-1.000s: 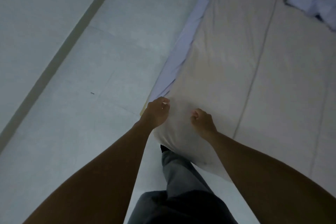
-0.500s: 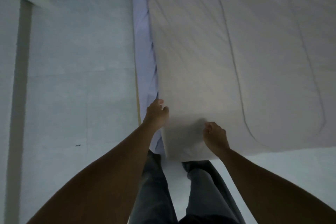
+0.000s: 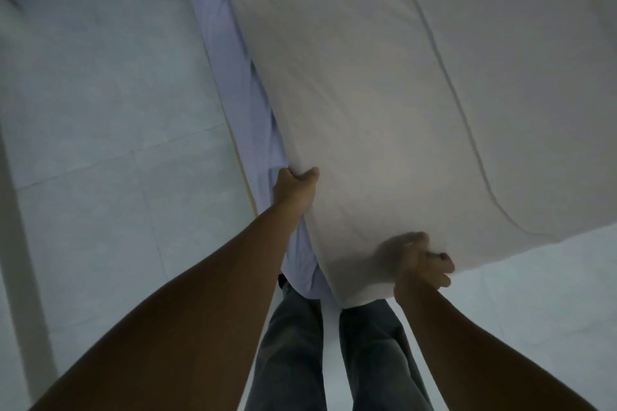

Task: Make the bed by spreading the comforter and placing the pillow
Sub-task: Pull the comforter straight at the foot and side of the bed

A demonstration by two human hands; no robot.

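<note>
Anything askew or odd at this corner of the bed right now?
Nothing damaged. The beige quilted comforter sits off the left side, leaving a rumpled lavender sheet exposed; both hands, left hand and right hand, grip its corner.

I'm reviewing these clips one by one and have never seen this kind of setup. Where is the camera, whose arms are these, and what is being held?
There is no machine here. The single picture comes from a wide-angle camera worn on a person's head, looking forward and down, so you see their own forearms reaching out and their trousered legs below.

The large pale cloth filling the upper right is the comforter, with stitched seam lines running across it. Along its left side a bluish-lavender sheet shows, and beyond that a light tiled floor.

Both hands are closed on the near corner of the comforter: the left hand grips its left edge, and the right hand grips the bottom edge. The right hand is blurred. No pillow is visible in this picture.
</note>
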